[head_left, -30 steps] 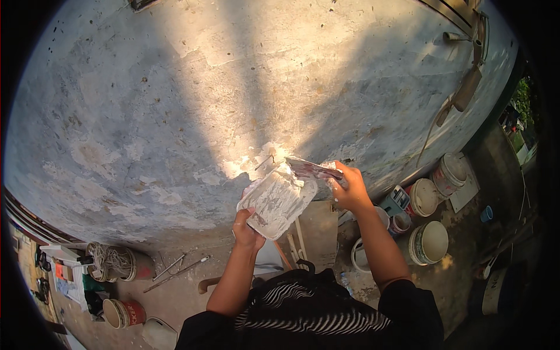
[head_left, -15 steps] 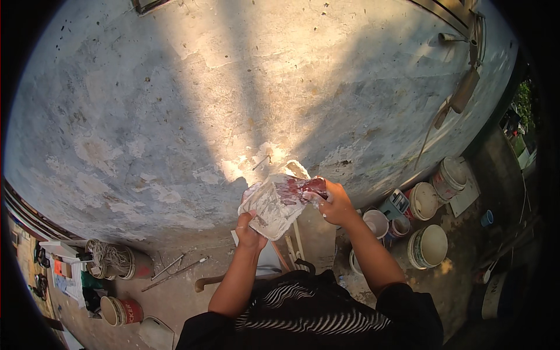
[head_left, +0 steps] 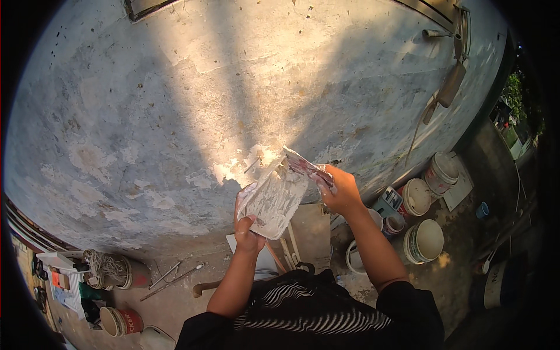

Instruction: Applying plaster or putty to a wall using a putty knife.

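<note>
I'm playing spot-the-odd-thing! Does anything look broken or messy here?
Yes, the wall looks damaged: rough pale patches interrupt its grey-blue surface, as if the coating has flaked. The tray in the left hand and flat tool in the right hand look messy, smeared with whitish paste.

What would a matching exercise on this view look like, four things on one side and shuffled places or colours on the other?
Things:
1. Rectangular tray
2. Broad putty knife
3. Small cup
4. Tangled strands

Places or colours:
A. Blue, at the far right
B. Gripped in the right hand
C. Pale, at the lower left
D. Held by the left hand

Pairs: 1-D, 2-B, 3-A, 4-C
</note>
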Demonstrator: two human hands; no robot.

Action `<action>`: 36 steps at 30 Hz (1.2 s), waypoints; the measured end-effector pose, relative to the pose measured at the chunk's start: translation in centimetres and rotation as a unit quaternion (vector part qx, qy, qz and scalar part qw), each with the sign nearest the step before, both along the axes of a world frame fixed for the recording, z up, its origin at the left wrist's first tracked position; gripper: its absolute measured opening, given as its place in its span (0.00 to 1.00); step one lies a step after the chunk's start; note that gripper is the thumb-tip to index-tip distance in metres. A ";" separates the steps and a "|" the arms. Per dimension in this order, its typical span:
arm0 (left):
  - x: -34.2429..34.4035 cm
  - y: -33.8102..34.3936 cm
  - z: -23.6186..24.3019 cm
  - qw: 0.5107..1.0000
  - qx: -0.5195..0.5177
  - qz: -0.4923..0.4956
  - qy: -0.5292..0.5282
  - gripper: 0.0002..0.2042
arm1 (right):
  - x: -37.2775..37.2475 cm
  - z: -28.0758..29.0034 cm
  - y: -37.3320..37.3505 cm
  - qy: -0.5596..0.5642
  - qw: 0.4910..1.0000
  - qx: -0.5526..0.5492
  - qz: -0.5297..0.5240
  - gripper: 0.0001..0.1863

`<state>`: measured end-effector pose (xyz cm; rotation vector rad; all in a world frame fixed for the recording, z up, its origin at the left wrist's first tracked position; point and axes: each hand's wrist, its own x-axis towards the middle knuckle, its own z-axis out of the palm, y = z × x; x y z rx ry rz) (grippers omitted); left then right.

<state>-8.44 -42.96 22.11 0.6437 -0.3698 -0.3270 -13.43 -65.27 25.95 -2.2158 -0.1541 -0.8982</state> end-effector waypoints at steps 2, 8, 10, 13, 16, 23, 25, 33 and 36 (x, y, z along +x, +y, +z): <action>0.0 0.0 0.2 1.000 -0.006 0.008 -0.014 0.37 | 0.0 -0.6 0.2 0.025 1.000 -0.008 0.004 0.09; -0.4 -0.2 0.8 0.999 -0.013 0.037 -0.007 0.36 | -0.2 -1.6 1.0 0.058 0.998 0.023 0.019 0.06; -0.5 -0.4 0.5 0.999 -0.027 0.041 0.006 0.36 | -0.3 -1.8 1.7 0.068 0.997 0.040 0.024 0.06; -0.7 -0.7 0.2 0.999 -0.026 0.041 0.018 0.36 | -0.5 -2.4 2.1 0.053 0.996 0.071 0.014 0.06; -0.6 -1.0 -0.3 0.998 -0.036 0.042 0.024 0.36 | -0.7 -3.0 2.3 0.057 0.995 0.083 -0.006 0.07; -0.2 -1.9 -1.9 0.997 -0.047 0.057 0.007 0.36 | -1.5 -4.9 3.5 0.090 0.967 0.233 -0.040 0.07; -0.1 -2.1 -2.4 0.997 -0.033 0.066 0.003 0.36 | -1.3 -4.8 3.6 0.086 0.957 0.275 -0.044 0.06; -0.6 -2.8 -2.0 0.991 -0.008 0.112 -0.068 0.37 | 0.0 -3.7 2.0 -0.062 0.967 0.205 -0.136 0.04; -1.1 -2.9 -1.5 0.989 0.021 0.126 -0.081 0.37 | 0.4 -3.2 2.2 -0.088 0.981 0.123 -0.123 0.04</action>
